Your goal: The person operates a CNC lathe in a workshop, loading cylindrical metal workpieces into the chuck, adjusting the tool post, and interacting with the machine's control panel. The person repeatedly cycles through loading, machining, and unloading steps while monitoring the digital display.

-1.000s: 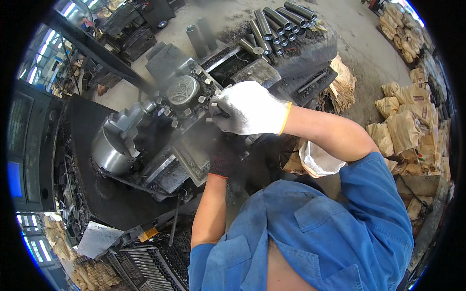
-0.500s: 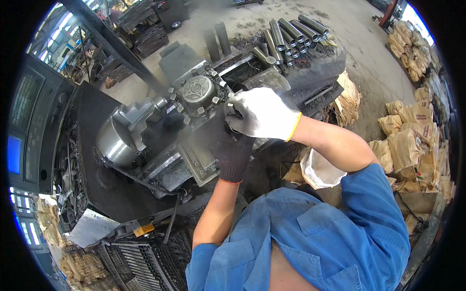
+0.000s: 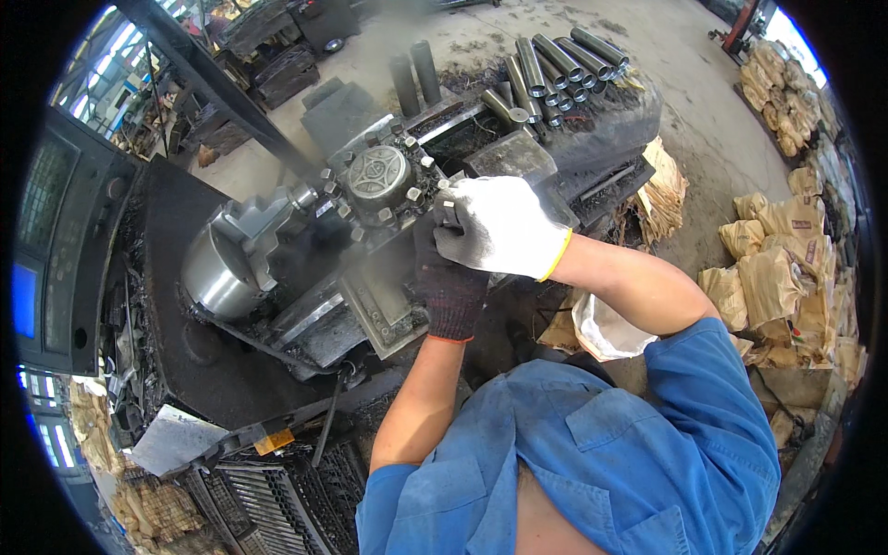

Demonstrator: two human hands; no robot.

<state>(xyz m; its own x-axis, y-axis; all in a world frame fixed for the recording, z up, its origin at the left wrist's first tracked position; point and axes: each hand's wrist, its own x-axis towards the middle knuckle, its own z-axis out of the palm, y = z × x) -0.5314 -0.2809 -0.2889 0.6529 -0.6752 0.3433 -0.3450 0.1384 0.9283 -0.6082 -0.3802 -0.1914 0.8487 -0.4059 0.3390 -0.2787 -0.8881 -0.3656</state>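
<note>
My two gloved hands meet in front of the lathe's round tool post (image 3: 377, 176), at its right side. My right hand (image 3: 507, 225), in a white glove with a grey palm, has its fingers curled closed against the left. Below it my left hand (image 3: 450, 294), in a dark knitted glove, is also closed; the right hand covers most of its fingers. A small grey metal piece (image 3: 450, 213) shows at the fingertips, its kind too small to tell. Square-headed bolts (image 3: 415, 196) ring the tool post. Left of it sits the shiny chuck (image 3: 222, 268).
Several metal tubes (image 3: 553, 79) are piled on the far right of the machine, with two dark tubes (image 3: 424, 72) upright beside them. A control panel (image 3: 55, 250) stands left. A white-lined container (image 3: 610, 326) is below my right forearm. Paper sacks (image 3: 782, 245) lie at right.
My hands have shifted slightly right. The right hand's fingers have turned and curled further over the left hand's fingers. The machine and the tubes stay as they were.
</note>
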